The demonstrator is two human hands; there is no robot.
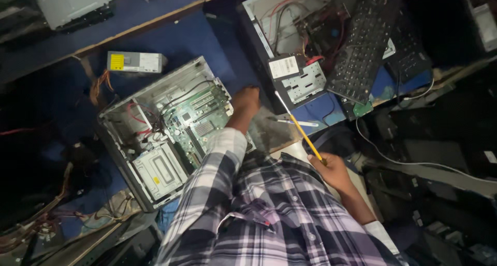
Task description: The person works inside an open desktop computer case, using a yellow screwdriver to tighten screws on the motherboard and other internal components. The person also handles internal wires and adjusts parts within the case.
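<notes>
The person leans over a blue-topped workbench [171, 43] edged in pale wood, plaid sleeves filling the lower part of the view. The right hand [331, 170] is closed around the yellow handle of a long, thin screwdriver [297, 126], its pale shaft slanting up toward the black drive tray with a white label [296, 75] that sits on the second opened computer case [279, 22] at the bench's far right edge. The left hand [246, 99] presses down on the bench surface just beside the open grey metal desktop computer case [155, 136] — whether the fingers are curled or flat I cannot tell, though nothing seems to be held in it.

That grey case lies on its side toward the bench's near left edge, green motherboard, red and black cables and a silver drive cage all exposed. It looks heavy and stiff, with thin sheet-metal rims that could be sharp; the sound places to grip are the outer frame edges, not the fragile board or the loose wiring inside. The screwdriver is light and rigid, slim enough to roll — best held at the handle, as it is.

Near the far left edge rests a grey power supply box with a yellow sticker [135, 62]. A black keyboard [362, 43] leans across the second case.
</notes>
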